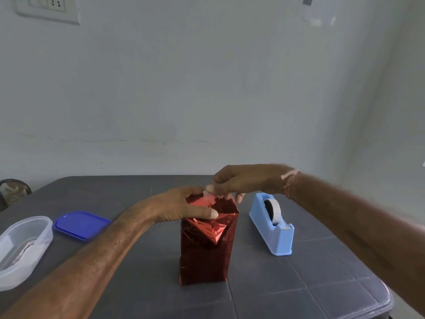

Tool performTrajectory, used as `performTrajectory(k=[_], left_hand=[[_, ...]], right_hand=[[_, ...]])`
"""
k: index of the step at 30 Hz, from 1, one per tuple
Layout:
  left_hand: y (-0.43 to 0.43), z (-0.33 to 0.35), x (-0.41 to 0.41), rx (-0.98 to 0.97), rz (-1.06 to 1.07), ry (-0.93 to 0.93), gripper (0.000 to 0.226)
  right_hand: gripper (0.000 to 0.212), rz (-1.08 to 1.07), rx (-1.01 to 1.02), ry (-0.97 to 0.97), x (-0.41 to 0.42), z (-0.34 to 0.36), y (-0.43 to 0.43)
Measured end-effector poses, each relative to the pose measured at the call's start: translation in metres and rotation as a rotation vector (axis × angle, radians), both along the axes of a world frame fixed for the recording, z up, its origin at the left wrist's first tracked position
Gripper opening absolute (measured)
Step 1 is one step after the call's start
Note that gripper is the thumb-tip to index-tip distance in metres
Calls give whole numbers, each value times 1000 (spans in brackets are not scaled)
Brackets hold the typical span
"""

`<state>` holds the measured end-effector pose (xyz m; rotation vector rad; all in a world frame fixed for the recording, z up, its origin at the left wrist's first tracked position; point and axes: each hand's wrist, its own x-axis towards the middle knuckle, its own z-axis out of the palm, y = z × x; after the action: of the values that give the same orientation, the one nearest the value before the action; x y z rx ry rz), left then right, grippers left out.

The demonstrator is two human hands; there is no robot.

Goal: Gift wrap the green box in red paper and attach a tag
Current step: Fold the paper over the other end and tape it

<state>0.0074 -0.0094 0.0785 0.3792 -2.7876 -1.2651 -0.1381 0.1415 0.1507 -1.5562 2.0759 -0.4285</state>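
Note:
The box stands upright in the middle of the grey table [322,284], fully covered in shiny red paper [204,254], so no green shows. Its top end is folded into a triangular flap. My left hand [184,207] presses on the folded top from the left, thumb laid across the front of the fold. My right hand [239,180] hovers just above the top's far edge, thumb and forefinger pinched on what looks like a small pale piece of tape [208,192]. No tag is visible.
A light blue tape dispenser [273,224] stands right of the box. At the left lie a blue lid [80,224] and an open clear plastic container [20,247] with something pale inside. The wall stands close behind the table.

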Motion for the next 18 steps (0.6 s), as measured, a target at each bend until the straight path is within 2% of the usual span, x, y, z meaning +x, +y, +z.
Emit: performTrajectory(k=[4, 9, 14, 18], left_hand=[[1, 0, -2, 5, 7, -14, 60], [1, -1, -3, -16, 11, -15, 62], [0, -1, -2, -14, -10, -9, 59], [-1, -2, -3, -14, -6, -7, 67]], right_hand=[[39, 1, 75, 76, -1, 1, -14], [42, 2, 128, 114, 1, 1, -19], [33, 3, 161, 198, 8, 1, -20], [37, -2, 222, 335, 12, 2, -23]])
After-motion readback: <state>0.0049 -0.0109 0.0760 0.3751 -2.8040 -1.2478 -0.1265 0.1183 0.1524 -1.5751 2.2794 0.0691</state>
